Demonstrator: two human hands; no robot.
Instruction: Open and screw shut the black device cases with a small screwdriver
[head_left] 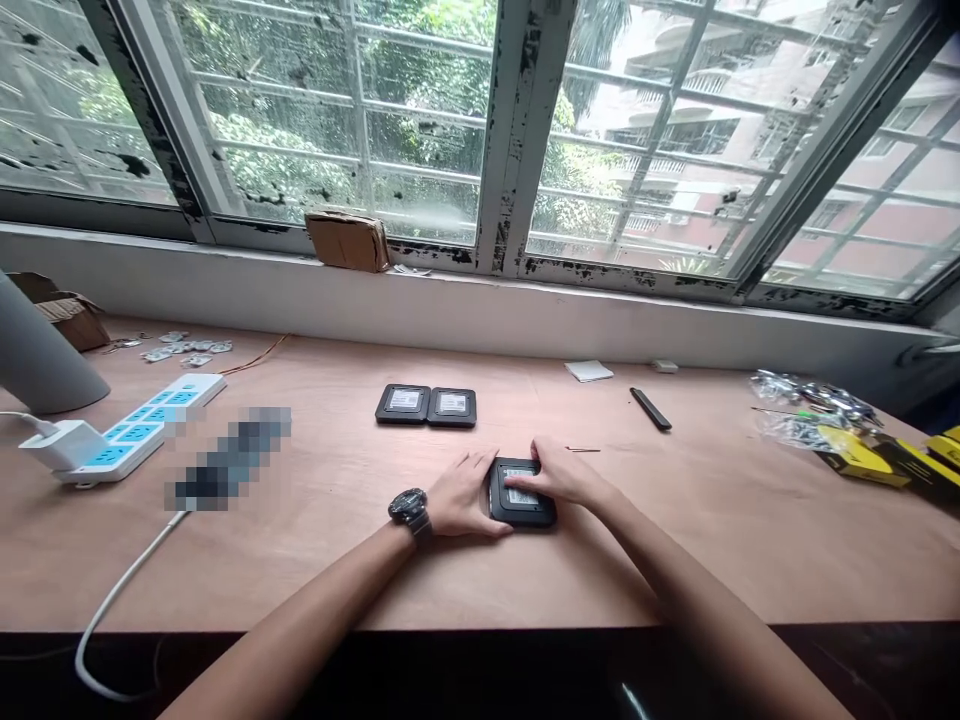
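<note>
**Both hands on a black rounded-square case**

A matte black rounded-square case [526, 512] with a white label sits near the near edge of the light wooden bench [337, 570]. The left hand [465, 497] lies against its left side, fingers [474, 465] spread; the right hand [562, 475] rests on top, fingers [521, 483] across the label. Whether either hand grips is hard to tell from here.

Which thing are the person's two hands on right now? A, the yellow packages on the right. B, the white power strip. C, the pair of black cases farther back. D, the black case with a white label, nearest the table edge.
D. The left hand, below the wristwatch, sits against the black case, while the right hand lies over it, fingers reaching onto its white label.
</note>
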